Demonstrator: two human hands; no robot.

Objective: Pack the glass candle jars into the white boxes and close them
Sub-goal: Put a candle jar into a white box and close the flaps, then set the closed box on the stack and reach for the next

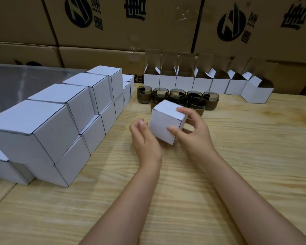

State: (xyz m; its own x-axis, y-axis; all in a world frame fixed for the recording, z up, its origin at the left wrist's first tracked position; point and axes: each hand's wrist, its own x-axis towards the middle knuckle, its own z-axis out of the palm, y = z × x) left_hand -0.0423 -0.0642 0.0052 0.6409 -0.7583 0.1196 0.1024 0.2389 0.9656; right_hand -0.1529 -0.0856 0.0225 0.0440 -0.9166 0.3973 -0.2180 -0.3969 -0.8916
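A closed white box (163, 123) sits tilted at the middle of the wooden table (237, 165). My right hand (193, 133) grips it, with the thumb on the front face and fingers on the top right edge. My left hand (145, 138) is at the box's left side, fingers loosely curled; whether it touches the box I cannot tell. Behind the box stand several dark glass candle jars (177, 98) in two rows. A row of several open white boxes (201, 82) with raised flaps stands behind the jars.
A two-high stack of closed white boxes (60, 121) runs along the left of the table. Large brown cartons (148, 23) form a wall behind. A grey metal surface (16, 82) lies at the far left.
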